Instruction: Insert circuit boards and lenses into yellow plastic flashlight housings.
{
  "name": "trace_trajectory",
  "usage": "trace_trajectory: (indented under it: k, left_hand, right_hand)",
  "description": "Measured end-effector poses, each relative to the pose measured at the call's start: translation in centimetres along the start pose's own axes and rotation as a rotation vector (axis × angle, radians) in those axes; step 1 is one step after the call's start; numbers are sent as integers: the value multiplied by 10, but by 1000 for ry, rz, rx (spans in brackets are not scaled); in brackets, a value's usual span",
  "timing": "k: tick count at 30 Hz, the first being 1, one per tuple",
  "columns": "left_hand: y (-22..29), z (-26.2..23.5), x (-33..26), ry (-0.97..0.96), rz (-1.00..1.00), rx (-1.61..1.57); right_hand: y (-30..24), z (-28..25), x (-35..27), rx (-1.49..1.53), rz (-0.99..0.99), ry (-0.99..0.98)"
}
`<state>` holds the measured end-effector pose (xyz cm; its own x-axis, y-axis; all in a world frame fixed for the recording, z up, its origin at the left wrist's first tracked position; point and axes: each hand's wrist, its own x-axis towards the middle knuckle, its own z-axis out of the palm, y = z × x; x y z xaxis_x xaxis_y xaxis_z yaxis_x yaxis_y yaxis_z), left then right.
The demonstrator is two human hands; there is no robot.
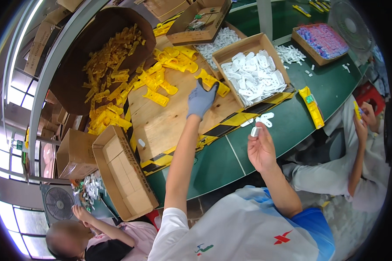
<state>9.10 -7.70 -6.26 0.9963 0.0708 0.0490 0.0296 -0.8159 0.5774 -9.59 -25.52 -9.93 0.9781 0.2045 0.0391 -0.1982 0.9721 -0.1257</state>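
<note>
My left hand (201,101), in a grey glove with dark fingertips, reaches over the wooden board. Its thumb and a finger are spread at the near edge of a yellow plastic shell (222,89), which lies on the board beside the carton; no firm grip on it shows. My bare right hand (262,150) is raised over the green table edge, pinching a small white plastic piece (255,131) between thumb and fingers. Just beyond it, several white oval covers (265,119) lie on the table. More yellow shells (156,97) are scattered across the board.
A carton of white covers (285,78) stands right of the board. A large brown container (69,82) spills yellow shells at left. An open carton (122,182) is nearer. A yellow assembly (311,108) lies at right. Co-workers sit at left (113,237) and right (366,152).
</note>
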Motion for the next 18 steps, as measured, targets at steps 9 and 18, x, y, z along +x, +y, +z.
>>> trace_trajectory:
  k: [9,18]
  left_hand:
    - [-74,28,44,-417,-267,-1207]
    - [41,-33,-122,179,52,-1180]
  right_hand:
    - [4,23,10,-498,-333,129]
    - [4,30,46,-739,-369,230]
